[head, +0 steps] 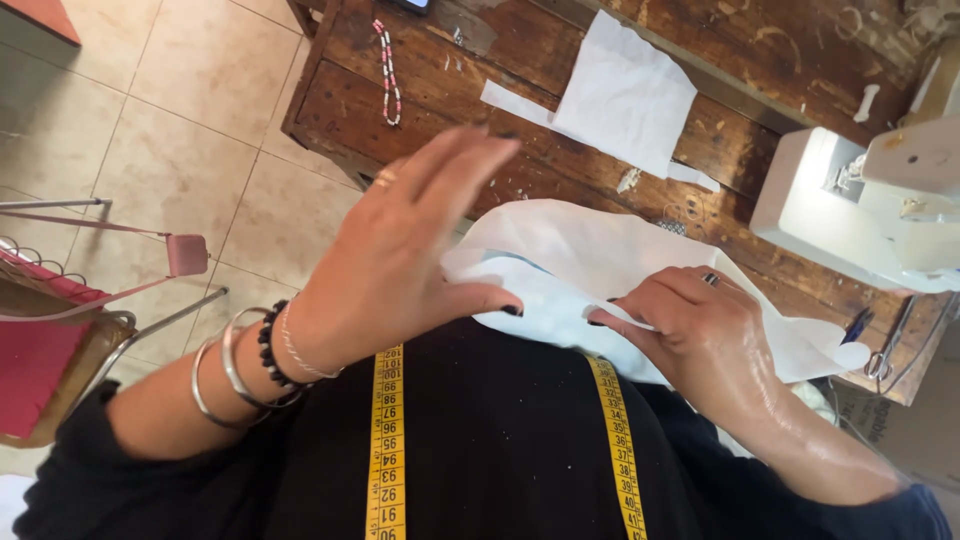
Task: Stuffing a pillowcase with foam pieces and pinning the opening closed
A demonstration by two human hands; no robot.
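A worn wooden table (420, 90) fills the top of the view, from eleven o'clock to three. A white sewing machine (850, 210) sits at three o'clock. White fabric (570, 250) lies at the centre, against the table's near edge. The left hand (400, 250), at nine o'clock from the fabric, is spread open and raised, only the thumb tip touching the cloth. The right hand (700, 320), at four o'clock, pinches the fabric's edge between thumb and fingers. A yellow tape measure (387, 440) hangs at six o'clock. Small scissors (885, 350) lie at the right edge.
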